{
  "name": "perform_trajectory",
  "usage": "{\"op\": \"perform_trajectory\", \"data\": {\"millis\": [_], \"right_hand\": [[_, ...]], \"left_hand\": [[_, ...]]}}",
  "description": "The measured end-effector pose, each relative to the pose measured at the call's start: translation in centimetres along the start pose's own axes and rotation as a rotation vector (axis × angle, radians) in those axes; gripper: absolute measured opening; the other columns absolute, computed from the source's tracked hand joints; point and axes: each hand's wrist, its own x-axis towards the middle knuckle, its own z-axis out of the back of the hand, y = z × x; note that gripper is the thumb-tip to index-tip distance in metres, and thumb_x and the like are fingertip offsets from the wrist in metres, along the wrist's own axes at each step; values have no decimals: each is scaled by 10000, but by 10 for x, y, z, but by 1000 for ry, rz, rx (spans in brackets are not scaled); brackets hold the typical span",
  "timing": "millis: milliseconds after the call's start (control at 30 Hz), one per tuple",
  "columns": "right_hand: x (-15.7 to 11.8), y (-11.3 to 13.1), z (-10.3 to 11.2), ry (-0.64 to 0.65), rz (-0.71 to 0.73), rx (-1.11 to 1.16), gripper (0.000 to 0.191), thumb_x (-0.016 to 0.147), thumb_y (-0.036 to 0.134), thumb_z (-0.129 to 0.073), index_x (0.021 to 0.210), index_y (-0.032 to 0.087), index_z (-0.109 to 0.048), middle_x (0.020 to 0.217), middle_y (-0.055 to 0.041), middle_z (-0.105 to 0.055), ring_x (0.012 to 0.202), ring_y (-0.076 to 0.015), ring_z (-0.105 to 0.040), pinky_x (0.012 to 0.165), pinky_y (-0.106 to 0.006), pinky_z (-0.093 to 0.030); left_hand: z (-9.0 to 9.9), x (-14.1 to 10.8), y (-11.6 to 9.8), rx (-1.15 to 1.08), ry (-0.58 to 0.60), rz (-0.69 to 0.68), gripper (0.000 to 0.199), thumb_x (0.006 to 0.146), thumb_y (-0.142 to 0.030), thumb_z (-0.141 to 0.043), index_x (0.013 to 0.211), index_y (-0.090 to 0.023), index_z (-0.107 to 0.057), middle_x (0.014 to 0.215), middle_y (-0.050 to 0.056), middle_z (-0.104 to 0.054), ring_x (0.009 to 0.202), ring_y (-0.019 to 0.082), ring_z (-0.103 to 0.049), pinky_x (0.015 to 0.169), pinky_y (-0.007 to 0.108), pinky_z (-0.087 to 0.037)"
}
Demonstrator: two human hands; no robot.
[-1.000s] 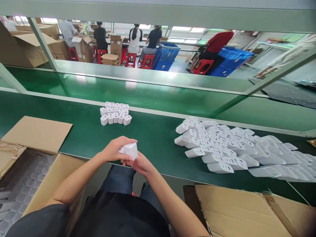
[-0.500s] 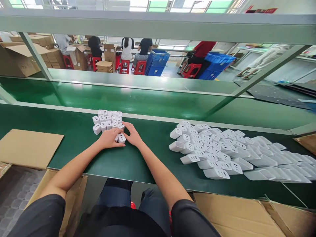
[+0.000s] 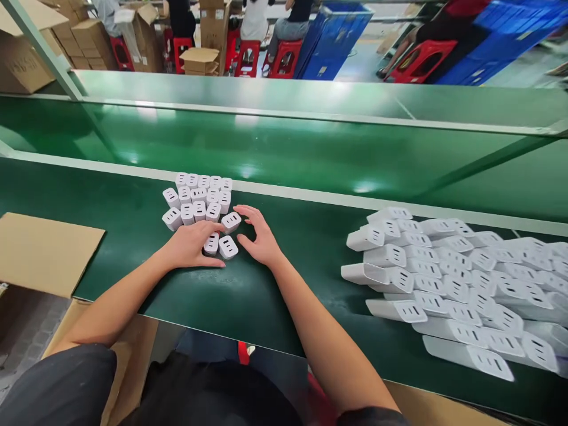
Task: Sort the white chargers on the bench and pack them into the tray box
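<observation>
On the green tabletop stands a cluster of small white plastic casings (image 3: 199, 210) with dark slots in their tops, like charger shells, in uneven rows. My left hand (image 3: 190, 244) lies along the near side of the cluster, thumb stretched out below a slotted casing (image 3: 212, 243) and fingertips partly hidden behind the front pieces. My right hand (image 3: 261, 239) is at the cluster's right side, fingers spread and curved, close to a tilted casing (image 3: 231, 222). Another casing (image 3: 228, 247) sits between the two hands. Neither hand grips a piece.
A large group of similar white casings (image 3: 457, 287), many leaning, covers the table's right side. A cardboard sheet (image 3: 48, 251) lies at the left edge. A white rail (image 3: 302, 192) borders the table's back. Beyond are cartons, red stools (image 3: 284, 59), blue crates (image 3: 332, 41) and seated people.
My right hand has moved slightly away from the cluster and its fingers have spread. My left hand's fingers have opened around the front casings. The view has tilted down and shifted.
</observation>
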Motion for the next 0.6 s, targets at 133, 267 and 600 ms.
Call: {"op": "perform_trajectory", "data": {"millis": [133,267,600], "right_hand": [[-4,14,18,226,45,-23,521,840,228,-599,1352,302,-533,1628,-85,-233,1504,-330,-243,1182,-586,-314],[-8,17,24,359,42,-73,480,817,432,-738,1253,281,-606,1662,-76,-102,1530,-363,-141,1196,-596,-286],[-5,13,15,170,69,-1,456,885,437,-671,1290,275,-537,1564,-122,-353,1468,-296,-338,1192,-532,-339]], "left_hand": [[9,-1,0,-16,65,4,655,780,-557,-757,1295,-244,-498,1178,44,-669,1042,250,-665,803,329,-515],[14,0,3,-13,107,17,586,793,-507,-762,1254,-237,-522,1166,44,-675,1020,245,-672,793,323,-513],[-2,-1,-7,10,-56,-36,559,827,-581,-703,1194,-200,-522,1122,64,-679,971,231,-674,754,327,-530]]}}
